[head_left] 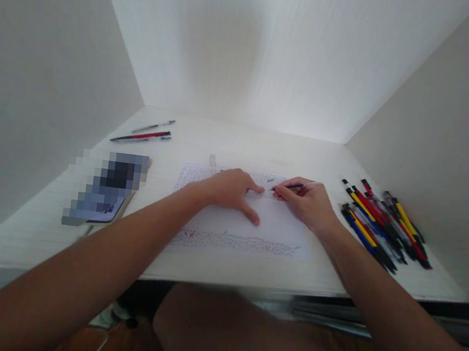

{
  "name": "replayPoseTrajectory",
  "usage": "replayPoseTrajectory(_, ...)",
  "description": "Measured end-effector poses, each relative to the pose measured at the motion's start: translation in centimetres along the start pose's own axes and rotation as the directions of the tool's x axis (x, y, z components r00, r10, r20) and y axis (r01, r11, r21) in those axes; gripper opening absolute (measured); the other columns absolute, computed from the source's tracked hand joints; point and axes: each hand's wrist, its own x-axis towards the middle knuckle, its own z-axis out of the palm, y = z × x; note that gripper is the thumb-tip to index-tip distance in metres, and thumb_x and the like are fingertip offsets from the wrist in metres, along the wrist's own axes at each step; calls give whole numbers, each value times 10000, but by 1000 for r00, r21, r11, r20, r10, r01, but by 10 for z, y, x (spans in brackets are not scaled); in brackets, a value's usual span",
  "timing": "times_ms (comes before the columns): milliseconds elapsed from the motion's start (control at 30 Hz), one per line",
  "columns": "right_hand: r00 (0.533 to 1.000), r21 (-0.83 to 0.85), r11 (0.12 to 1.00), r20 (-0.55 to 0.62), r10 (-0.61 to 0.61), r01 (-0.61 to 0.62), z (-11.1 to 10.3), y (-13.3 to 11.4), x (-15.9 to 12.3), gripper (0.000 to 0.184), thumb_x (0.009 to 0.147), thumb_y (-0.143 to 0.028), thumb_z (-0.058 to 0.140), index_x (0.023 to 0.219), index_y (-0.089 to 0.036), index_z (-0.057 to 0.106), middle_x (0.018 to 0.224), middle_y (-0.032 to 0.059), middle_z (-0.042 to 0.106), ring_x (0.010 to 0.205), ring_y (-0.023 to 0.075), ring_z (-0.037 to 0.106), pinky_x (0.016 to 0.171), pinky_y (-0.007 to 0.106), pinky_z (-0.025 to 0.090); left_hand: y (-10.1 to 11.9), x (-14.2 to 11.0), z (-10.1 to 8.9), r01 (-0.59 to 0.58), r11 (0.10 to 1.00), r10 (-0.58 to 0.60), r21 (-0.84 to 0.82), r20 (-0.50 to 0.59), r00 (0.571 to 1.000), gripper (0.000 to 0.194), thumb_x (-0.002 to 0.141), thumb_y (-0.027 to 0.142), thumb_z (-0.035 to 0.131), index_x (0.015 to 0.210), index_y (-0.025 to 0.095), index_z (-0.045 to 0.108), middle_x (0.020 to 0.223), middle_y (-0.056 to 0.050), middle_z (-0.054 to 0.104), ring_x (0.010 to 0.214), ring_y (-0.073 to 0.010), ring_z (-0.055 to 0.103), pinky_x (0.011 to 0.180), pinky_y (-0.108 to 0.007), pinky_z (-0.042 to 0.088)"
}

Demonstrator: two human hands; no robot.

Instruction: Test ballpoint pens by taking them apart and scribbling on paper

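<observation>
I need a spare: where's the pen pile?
Head view: the pen pile lies at the right of the desk, between the right hand and the right wall.

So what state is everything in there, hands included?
Right hand: closed on pen
Pen: tip at paper
Left hand: on paper, thumb spread
Paper: flat, partly filled with marks
Left-side pens: lying loose
Right-side pens: loosely heaped
Phone-like slab: lying down, screen unclear

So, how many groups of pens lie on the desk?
2: a small group beyond the phone, and a large pile of pens right of the right hand, some possibly hidden.
</observation>
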Motion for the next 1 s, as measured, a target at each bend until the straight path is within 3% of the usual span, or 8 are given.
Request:
replayPoseTrajectory(133,994,-64,997,104,-26,32,4,0,4,367,864,-503,808,927,-146,752,795,89,706,705,237,695,610,289,563,0,3,-2,-3,999,3,33,9,1000,984,563,832,730,1379,292,623,980,-81,730,781,-221,594,696,-328,392)
replayPoseTrajectory(267,991,-135,987,115,-72,87,6,-3,-1,356,876,-511,802,934,-161,783,759,72,696,633,218,668,534,280,522,0,4,-3,-10,998,10,62,-5,1000,935,567,849,710,1334,316,659,838,-65,709,706,-201,562,662,-322,365)
replayPoseTrajectory(367,989,-91,993,139,-57,70,7,-3,-4,365,871,-527,807,964,-174,793,779,71,700,666,228,676,564,296,546,0,5,-3,-4,998,6,58,-29,1000,899,575,856,699,1291,311,692,767,-63,686,687,-198,553,650,-322,360)
replayPoseTrajectory(600,991,-87,996,137,-12,24,9,-2,-4,356,864,-508,790,916,-157,753,766,82,699,659,233,688,557,291,557,2,5,-3,39,998,-39,50,-5,999,930,562,867,698,1306,309,684,864,-74,710,730,-214,576,689,-330,381)
replayPoseTrajectory(767,992,-79,996,122,-32,42,6,-3,-2,390,904,-542,749,918,-153,732,808,98,704,696,249,698,622,327,592,-2,6,-1,1,998,0,60,-9,1000,954,577,871,685,1345,306,654,864,-74,697,771,-222,579,723,-339,393)
replayPoseTrajectory(1000,993,-150,988,116,-18,35,-1,2,-2,379,832,-541,835,933,-179,790,811,90,708,656,259,680,458,285,516,-2,8,0,-15,998,16,58,-12,1000,1006,543,904,672,1346,300,656,989,-104,707,845,-255,598,761,-369,419)
